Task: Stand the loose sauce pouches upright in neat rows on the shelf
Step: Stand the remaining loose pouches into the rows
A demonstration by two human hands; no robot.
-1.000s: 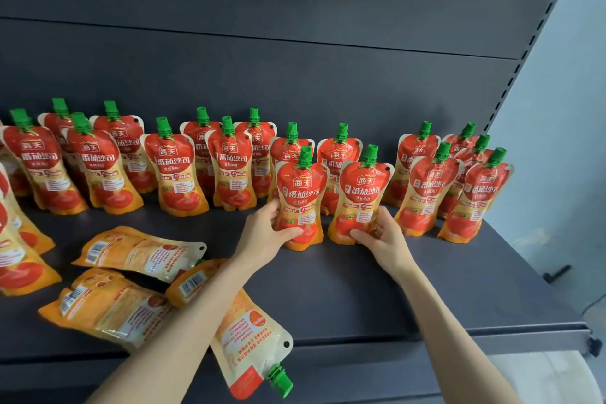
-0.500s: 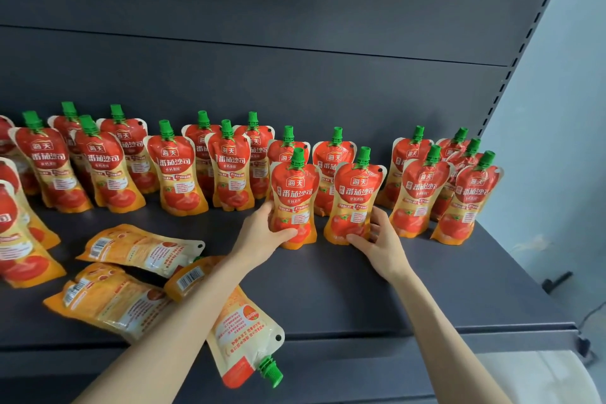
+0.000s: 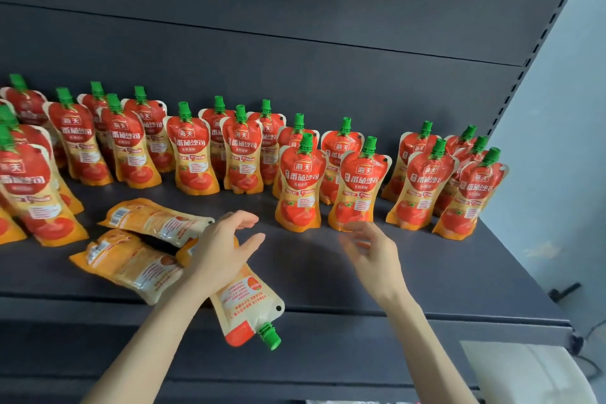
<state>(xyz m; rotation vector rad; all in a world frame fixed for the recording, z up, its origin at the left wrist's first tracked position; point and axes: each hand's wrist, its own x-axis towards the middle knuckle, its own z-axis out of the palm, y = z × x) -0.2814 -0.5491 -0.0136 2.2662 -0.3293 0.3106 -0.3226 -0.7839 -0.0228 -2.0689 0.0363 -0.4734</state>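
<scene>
Several red and orange sauce pouches with green caps stand upright in two rough rows along the dark shelf (image 3: 459,275). Two front ones, a pouch (image 3: 300,187) and its neighbour (image 3: 357,188), stand free just beyond my hands. Three pouches lie flat at the front left: one (image 3: 157,220), one (image 3: 128,264), and one (image 3: 249,305) whose green cap hangs over the shelf edge. My left hand (image 3: 223,249) hovers open above that last pouch. My right hand (image 3: 373,252) is open and blurred, in front of the standing pair.
The shelf's dark back panel (image 3: 295,69) rises behind the rows. A slotted upright (image 3: 537,39) runs along the right side, with a pale wall beyond it. More upright pouches (image 3: 29,190) crowd the left edge. Something white (image 3: 524,371) lies below the shelf at lower right.
Both hands have let go of the two front pouches and drawn back toward me. The left hand has moved left over the flat pouches. The two pouches stay standing.
</scene>
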